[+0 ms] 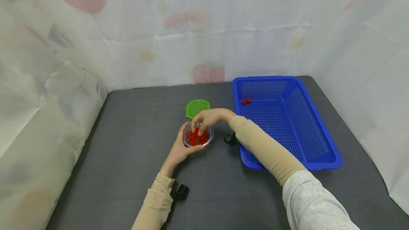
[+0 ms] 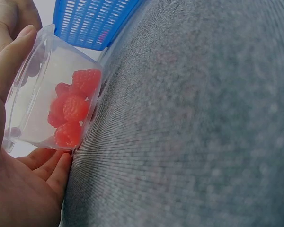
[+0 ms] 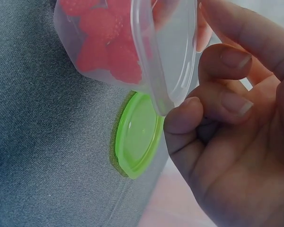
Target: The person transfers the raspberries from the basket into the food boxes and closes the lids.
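My left hand (image 1: 179, 148) grips a clear plastic container (image 2: 47, 94), thumb along the rim on one side and fingers round the other. Several red raspberries (image 2: 75, 109) lie at its bottom. From above, my right hand (image 1: 209, 117) reaches over the rim, thumb and index finger dipping in among the raspberries. Its other fingers (image 3: 234, 101) are curled outside, right at the rim. I cannot tell whether a raspberry sits between the dipping fingertips. Just behind the container lies a green lid (image 1: 197, 108), flat on the grey table.
A large blue plastic basket (image 1: 321, 130) with slotted walls stands to the right, under my right forearm. Two raspberries (image 1: 246, 101) lie near its far left corner. The grey table (image 1: 134, 144) ends against white printed curtains (image 1: 179, 56) at the back and sides.
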Tool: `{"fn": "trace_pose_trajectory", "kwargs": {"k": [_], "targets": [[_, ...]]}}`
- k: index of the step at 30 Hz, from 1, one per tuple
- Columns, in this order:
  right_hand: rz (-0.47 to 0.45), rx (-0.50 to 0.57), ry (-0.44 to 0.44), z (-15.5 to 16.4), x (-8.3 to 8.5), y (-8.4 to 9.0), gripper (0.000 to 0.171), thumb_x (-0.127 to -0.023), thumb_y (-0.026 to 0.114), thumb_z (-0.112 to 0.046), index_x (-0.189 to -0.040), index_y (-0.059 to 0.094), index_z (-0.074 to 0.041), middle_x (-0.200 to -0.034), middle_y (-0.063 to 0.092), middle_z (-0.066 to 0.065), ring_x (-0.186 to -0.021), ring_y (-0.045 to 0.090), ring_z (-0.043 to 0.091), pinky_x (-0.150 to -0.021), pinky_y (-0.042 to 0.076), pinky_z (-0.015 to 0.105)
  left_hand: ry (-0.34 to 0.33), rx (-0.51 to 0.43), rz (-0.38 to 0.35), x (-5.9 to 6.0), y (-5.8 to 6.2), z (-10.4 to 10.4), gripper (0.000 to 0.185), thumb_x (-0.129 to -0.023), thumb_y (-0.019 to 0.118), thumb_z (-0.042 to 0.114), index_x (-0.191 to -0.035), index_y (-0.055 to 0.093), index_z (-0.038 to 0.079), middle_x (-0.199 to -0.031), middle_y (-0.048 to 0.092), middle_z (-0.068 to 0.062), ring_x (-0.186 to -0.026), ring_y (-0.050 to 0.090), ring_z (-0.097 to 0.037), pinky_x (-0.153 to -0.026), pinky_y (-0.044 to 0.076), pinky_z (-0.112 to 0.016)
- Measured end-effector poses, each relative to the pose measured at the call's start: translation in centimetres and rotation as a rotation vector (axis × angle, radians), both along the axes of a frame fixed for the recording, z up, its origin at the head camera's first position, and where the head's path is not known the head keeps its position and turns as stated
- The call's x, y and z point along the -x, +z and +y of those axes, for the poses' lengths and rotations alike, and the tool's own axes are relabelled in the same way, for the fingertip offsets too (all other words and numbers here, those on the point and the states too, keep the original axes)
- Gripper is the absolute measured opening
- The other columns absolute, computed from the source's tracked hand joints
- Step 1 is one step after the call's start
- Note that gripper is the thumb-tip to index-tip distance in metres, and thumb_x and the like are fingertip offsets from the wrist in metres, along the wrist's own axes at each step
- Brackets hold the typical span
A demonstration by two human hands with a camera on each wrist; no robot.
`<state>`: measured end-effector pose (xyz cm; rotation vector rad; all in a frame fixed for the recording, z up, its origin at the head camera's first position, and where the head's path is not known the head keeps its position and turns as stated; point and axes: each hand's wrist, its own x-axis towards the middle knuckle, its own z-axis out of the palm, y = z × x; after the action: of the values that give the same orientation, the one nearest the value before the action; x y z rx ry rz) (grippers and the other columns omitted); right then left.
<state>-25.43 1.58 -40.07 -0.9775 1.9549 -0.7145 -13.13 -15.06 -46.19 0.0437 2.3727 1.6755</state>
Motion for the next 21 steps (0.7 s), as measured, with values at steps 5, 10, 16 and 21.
{"fn": "trace_pose_trajectory", "kwargs": {"k": [5,10,16,21], "targets": [[0.005,-0.009,-0.004,0.0,0.0,0.1,0.021,-0.086,0.065,-0.011,-0.107,0.064,-0.013,-0.082,0.052,0.003,-0.074,0.046,0.023,-0.063,0.039,0.025,0.005,0.0,-0.002,0.0,0.0,0.1,0.104,-0.073,0.08,0.03,-0.149,0.009,0.028,-0.153,0.02,-0.008,-0.137,0.031,-0.029,-0.111,0.026,-0.05],[0.011,-0.001,0.005,0.0,-0.1,0.5,0.024,-0.087,0.064,-0.013,-0.111,0.063,-0.012,-0.086,0.054,0.004,-0.078,0.048,0.027,-0.065,0.039,0.026,0.007,0.001,-0.007,-0.1,0.1,0.1,0.104,-0.074,0.079,0.03,-0.15,0.008,0.027,-0.153,0.021,-0.006,-0.137,0.031,-0.028,-0.111,0.026,-0.051],[0.007,0.036,0.002,0.2,-0.2,1.5,0.03,-0.087,0.064,-0.014,-0.116,0.06,-0.009,-0.075,0.051,0.003,-0.066,0.043,0.02,-0.061,0.036,0.027,-0.006,-0.018,0.003,0.1,-0.3,0.0,0.103,-0.074,0.079,0.027,-0.149,0.008,0.024,-0.152,0.023,-0.006,-0.137,0.032,-0.028,-0.111,0.027,-0.051],[0.003,0.102,-0.018,0.8,0.0,2.5,0.027,-0.087,0.064,-0.014,-0.114,0.061,-0.013,-0.061,0.044,0.002,-0.052,0.033,0.011,-0.054,0.032,0.025,0.005,-0.047,0.006,0.8,-2.1,-0.4,0.104,-0.072,0.081,0.027,-0.148,0.01,0.031,-0.152,0.023,-0.003,-0.138,0.03,-0.026,-0.112,0.024,-0.052]]}}
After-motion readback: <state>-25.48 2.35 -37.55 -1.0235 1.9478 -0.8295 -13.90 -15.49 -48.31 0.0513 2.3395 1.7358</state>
